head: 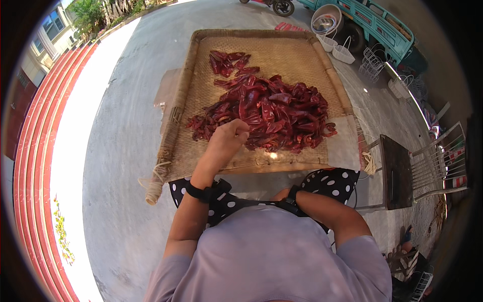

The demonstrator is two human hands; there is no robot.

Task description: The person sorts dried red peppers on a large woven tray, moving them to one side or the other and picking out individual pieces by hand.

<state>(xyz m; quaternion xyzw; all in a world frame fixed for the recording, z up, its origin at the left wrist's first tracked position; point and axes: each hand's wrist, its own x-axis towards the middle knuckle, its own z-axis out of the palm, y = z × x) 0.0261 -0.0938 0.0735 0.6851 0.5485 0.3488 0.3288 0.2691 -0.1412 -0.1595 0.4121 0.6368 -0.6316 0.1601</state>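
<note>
A heap of dried red chili peppers point(271, 109) covers the middle of a woven mat tray point(298, 49) with rolled edges. Beyond it, at the far left of the tray, lies a smaller group of chili peppers point(226, 63). Over the near left edge of the heap is my left hand point(228, 139), thumb and fingers curled together. Whether a pepper sits between its fingertips I cannot tell. My right hand point(281, 194) rests low in my lap, on polka-dot cloth point(328, 183). Only a small part of it shows past the wrist strap; its fingers are hidden.
A wooden chair point(400, 171) stands close on the right. Farther back are white wire baskets point(343, 53), stacked basins point(326, 20) and a teal cargo tricycle point(377, 26). Red steps point(37, 162) run along the left. A pale patch point(343, 143) covers the tray's near right corner.
</note>
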